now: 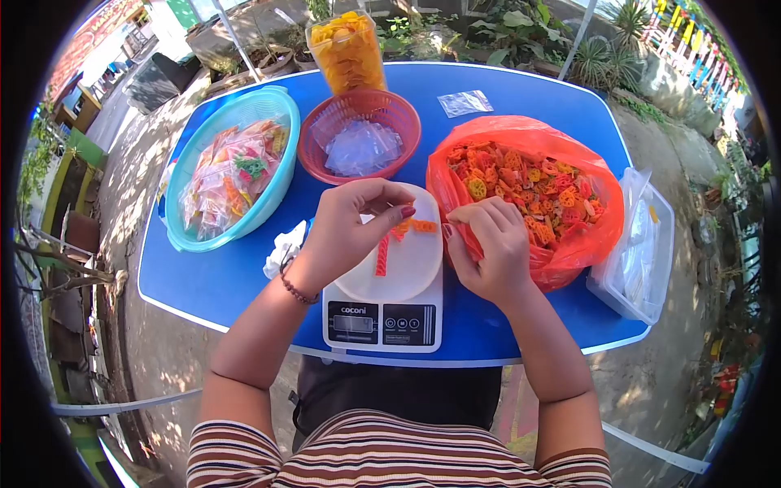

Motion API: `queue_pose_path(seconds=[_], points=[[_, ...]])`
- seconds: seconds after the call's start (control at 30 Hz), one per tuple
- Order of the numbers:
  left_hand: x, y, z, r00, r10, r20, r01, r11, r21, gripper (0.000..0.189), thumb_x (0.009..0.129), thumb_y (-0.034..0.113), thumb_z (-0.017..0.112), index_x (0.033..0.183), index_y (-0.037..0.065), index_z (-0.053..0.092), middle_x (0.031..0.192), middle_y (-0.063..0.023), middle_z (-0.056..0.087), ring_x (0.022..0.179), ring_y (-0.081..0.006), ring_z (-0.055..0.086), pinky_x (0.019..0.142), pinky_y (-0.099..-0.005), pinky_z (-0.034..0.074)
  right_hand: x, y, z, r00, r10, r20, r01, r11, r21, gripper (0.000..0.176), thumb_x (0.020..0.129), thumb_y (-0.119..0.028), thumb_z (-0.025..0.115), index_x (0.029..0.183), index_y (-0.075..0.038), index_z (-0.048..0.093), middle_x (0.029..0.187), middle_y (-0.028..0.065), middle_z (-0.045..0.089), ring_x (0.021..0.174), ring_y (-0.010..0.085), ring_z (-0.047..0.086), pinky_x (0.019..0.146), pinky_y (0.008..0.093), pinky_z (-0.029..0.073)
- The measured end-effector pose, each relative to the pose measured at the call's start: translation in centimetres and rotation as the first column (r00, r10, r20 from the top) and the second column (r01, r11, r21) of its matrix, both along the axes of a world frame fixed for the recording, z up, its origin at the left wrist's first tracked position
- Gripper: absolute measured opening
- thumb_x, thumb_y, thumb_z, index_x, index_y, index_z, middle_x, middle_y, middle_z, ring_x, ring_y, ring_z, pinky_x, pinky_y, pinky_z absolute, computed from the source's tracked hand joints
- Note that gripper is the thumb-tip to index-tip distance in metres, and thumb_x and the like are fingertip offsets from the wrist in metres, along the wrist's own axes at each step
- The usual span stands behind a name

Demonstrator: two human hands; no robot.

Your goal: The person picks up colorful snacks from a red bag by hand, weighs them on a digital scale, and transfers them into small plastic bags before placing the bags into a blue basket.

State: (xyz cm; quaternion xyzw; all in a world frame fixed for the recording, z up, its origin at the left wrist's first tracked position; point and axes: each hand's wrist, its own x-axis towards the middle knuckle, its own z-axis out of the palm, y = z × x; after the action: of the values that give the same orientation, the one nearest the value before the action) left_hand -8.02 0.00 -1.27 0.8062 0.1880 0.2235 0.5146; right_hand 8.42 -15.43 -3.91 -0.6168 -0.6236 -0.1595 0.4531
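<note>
My left hand (355, 224) hovers over the white plate (358, 281) of a kitchen scale (382, 325), thumb and fingers curled together at the tips. Red and orange snack pieces (382, 256) lie on the plate, partly covered by that hand. My right hand (492, 248) is at the left rim of a red plastic bag (569, 248), its thumb and forefinger brought together in a pinch. What either pinch holds I cannot make out. The bag is full of orange, red and yellow wheel-shaped snacks (529, 183).
A turquoise basket (285, 163) holds packed snack sachets. Beside it, a red basket (411, 138) contains clear plastic bags, with a tub of yellow chips (348, 57) behind. A small clear bag (465, 102), crumpled white plastic (285, 250) and a clear box (657, 268) also lie on the blue table (236, 276).
</note>
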Motion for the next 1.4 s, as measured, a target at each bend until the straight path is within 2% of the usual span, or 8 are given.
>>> queue_pose_path(seconds=[0.13,0.33,0.53,0.67,0.87,1.17,1.27,1.4], points=[[-2.6,0.1,-1.2,0.97,0.238,-0.039,-0.219,0.938,0.267,0.016,0.085,0.003,0.077,0.101,0.0,0.075,0.093,-0.0102,0.075,0.078,-0.0132,0.068,0.075,-0.028,0.054,-0.5,0.3,-0.3,0.995,0.067,0.073,-0.067,0.998,-0.014,0.014,0.075,-0.005,0.072,0.088,-0.008,0.067,0.08,0.0052,0.067,0.078,0.0244,0.063,0.075,0.0383,0.045],[-3.3,0.3,-2.0,0.96,0.279,-0.003,-0.24,0.834,0.497,0.016,0.083,0.006,0.077,0.099,0.004,0.076,0.088,-0.0088,0.075,0.079,-0.0181,0.064,0.075,-0.0314,0.052,-0.2,0.4,-0.5,0.99,0.082,0.116,-0.08,0.997,-0.021,0.015,0.074,-0.004,0.072,0.088,-0.008,0.067,0.082,0.004,0.067,0.079,0.0236,0.063,0.077,0.0388,0.045],[-3.8,0.4,-4.0,0.922,0.332,0.201,-0.386,0.833,0.396,0.018,0.081,0.006,0.079,0.098,0.007,0.077,0.1,-0.0081,0.074,0.084,-0.0207,0.063,0.076,-0.0327,0.051,-2.4,-0.3,0.6,0.927,0.214,0.309,-0.165,0.97,-0.178,0.023,0.076,-0.014,0.077,0.099,-0.009,0.071,0.099,0.0017,0.068,0.097,0.0221,0.063,0.089,0.041,0.046],[-4.4,0.2,-3.8,0.929,0.294,0.225,-0.368,0.803,0.469,0.015,0.08,0.009,0.08,0.094,0.008,0.076,0.106,-0.0068,0.073,0.096,-0.0222,0.063,0.085,-0.0356,0.047,-4.7,-0.3,0.1,0.92,0.281,0.271,-0.2,0.935,-0.292,0.031,0.079,-0.023,0.078,0.107,-0.011,0.072,0.115,0.0048,0.065,0.114,0.0238,0.056,0.105,0.0479,0.041],[-4.4,-0.2,-3.2,0.948,0.244,0.206,-0.316,0.808,0.498,0.016,0.079,0.012,0.08,0.094,0.011,0.075,0.111,-0.005,0.071,0.108,-0.0221,0.062,0.098,-0.0388,0.039,-3.9,0.1,-0.3,0.945,0.258,0.201,-0.171,0.913,-0.37,0.031,0.084,-0.023,0.074,0.112,-0.01,0.07,0.123,0.0066,0.065,0.123,0.0272,0.054,0.109,0.0483,0.038],[-4.6,0.0,-3.4,0.945,0.231,0.23,-0.319,0.802,0.505,0.019,0.08,0.013,0.079,0.099,0.012,0.075,0.113,-0.0041,0.071,0.109,-0.0214,0.061,0.099,-0.0378,0.037,-1.1,-0.4,0.1,0.973,0.129,0.189,-0.086,0.972,-0.219,0.021,0.083,-0.016,0.074,0.1,-0.005,0.067,0.12,0.0073,0.066,0.123,0.0341,0.057,0.108,0.0488,0.04],[-4.6,0.1,-3.5,0.944,0.232,0.236,-0.326,0.776,0.54,0.02,0.08,0.012,0.078,0.099,0.012,0.075,0.112,-0.0034,0.071,0.108,-0.0209,0.061,0.099,-0.0377,0.036,-1.0,0.0,0.2,0.999,0.035,0.024,-0.035,0.999,-0.017,0.015,0.084,0.001,0.071,0.098,-0.002,0.067,0.114,0.013,0.067,0.123,0.0331,0.059,0.094,0.0442,0.051],[-4.5,0.2,-3.7,0.947,0.231,0.222,-0.319,0.75,0.58,0.02,0.08,0.011,0.077,0.099,0.012,0.075,0.112,-0.0024,0.071,0.107,-0.0207,0.062,0.099,-0.0374,0.035,0.4,-0.7,0.1,0.992,-0.059,-0.111,0.063,0.997,0.037,0.015,0.089,0.008,0.064,0.101,0.0,0.068,0.098,0.0174,0.071,0.099,0.0267,0.072,0.076,0.0368,0.057]])
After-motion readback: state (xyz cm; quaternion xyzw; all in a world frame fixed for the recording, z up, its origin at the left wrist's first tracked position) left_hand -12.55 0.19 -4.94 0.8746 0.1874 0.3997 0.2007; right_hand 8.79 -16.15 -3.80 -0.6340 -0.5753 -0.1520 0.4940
